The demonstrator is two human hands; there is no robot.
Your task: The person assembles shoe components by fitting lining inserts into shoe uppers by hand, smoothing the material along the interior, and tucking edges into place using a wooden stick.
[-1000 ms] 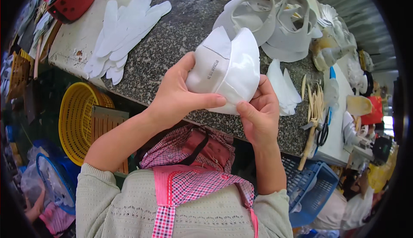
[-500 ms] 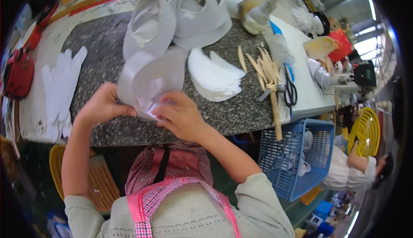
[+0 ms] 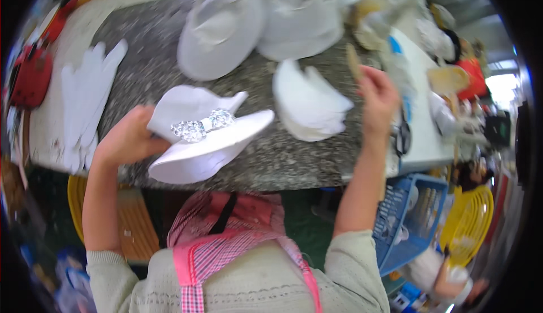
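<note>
Right hand (image 3: 378, 99) moved from white bow-trimmed piece (image 3: 231, 138) to pale stick (image 3: 353, 60), apparently pinching it; left hand (image 3: 128, 137) holds piece.

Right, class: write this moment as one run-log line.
left hand: holding white piece with glittery bow | right hand: at pale pointed stick, grip unclear | nearby: white cutouts, blue basket

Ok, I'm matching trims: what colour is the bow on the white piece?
The bow is glittery silver, whiter at its centre; clearest in the head view.

Soft motion blur; glare far right; edges bowed.
</note>
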